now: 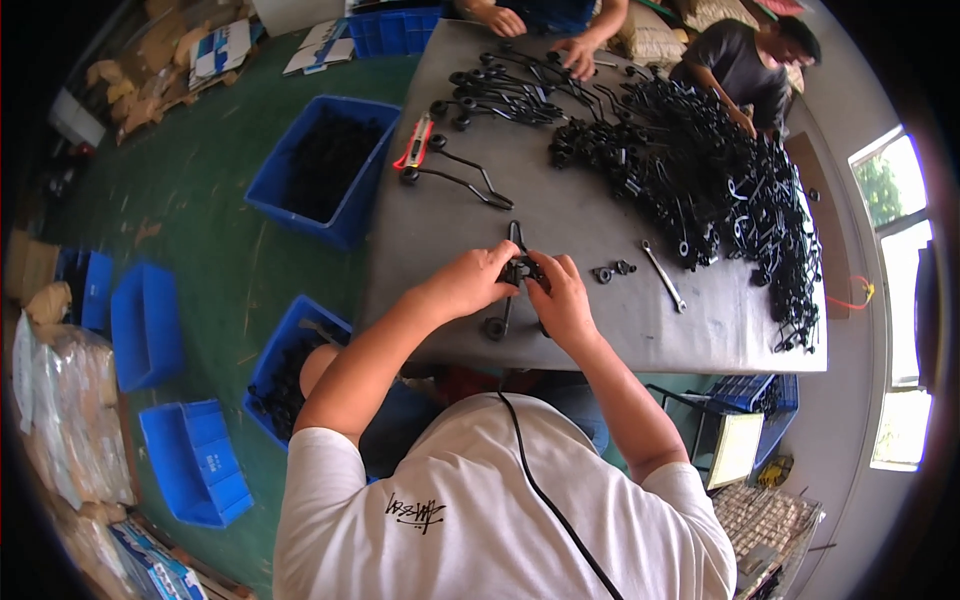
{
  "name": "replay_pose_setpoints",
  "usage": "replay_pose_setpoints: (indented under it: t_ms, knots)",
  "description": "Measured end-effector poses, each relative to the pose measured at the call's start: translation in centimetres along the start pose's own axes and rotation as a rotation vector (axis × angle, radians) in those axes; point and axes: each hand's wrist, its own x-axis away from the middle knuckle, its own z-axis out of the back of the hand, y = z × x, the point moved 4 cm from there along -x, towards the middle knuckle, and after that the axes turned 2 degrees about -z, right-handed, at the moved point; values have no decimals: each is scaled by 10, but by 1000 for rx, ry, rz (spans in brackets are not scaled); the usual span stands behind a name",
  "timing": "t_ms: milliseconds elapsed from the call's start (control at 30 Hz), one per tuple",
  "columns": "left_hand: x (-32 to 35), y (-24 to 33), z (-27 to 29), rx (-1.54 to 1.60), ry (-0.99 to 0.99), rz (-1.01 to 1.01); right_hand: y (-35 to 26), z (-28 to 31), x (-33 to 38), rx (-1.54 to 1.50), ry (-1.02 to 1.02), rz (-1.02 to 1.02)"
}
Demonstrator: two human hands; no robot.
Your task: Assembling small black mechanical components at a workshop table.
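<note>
My left hand [474, 284] and my right hand [564, 298] meet near the table's front edge, fingers closed around a black bent metal rod [506, 314] with round ends. A narrow loop of it shows beyond my fingertips, and a ring end lies toward me; its middle is mostly hidden by my fingers. Right of my right hand lie two small black ring-shaped parts [613, 271] and a silver wrench [664, 277]. Farther off to the left are two black bent rods [462, 184] with ring ends, beside a red utility knife [414, 143].
A large heap of black rods [690, 160] covers the right of the grey table [590, 335]. Across it, a co-worker's hands [575, 55] touch more rods; another person [745, 70] sits far right. Blue bins [345, 225] with black parts stand left of the table.
</note>
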Motion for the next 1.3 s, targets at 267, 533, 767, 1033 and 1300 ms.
replay_pose_setpoints:
  t_ms: [267, 533, 767, 1033, 1300]
  knots:
    - [-3, 19, 8, 73, -6, 97, 74, 69, 0, 357, 332, -23]
    - [-1, 15, 3, 75, 10, 125, 88, 73, -1, 497, 173, -73]
    - [0, 7, 0, 114, 2, 143, 85, 61, 24, 575, 155, 240]
    - [2, 5, -1, 107, 15, 122, 75, 57, 29, 581, 255, 30]
    - [3, 2, -2, 138, 51, 68, 89, 55, 18, 58, 120, -120]
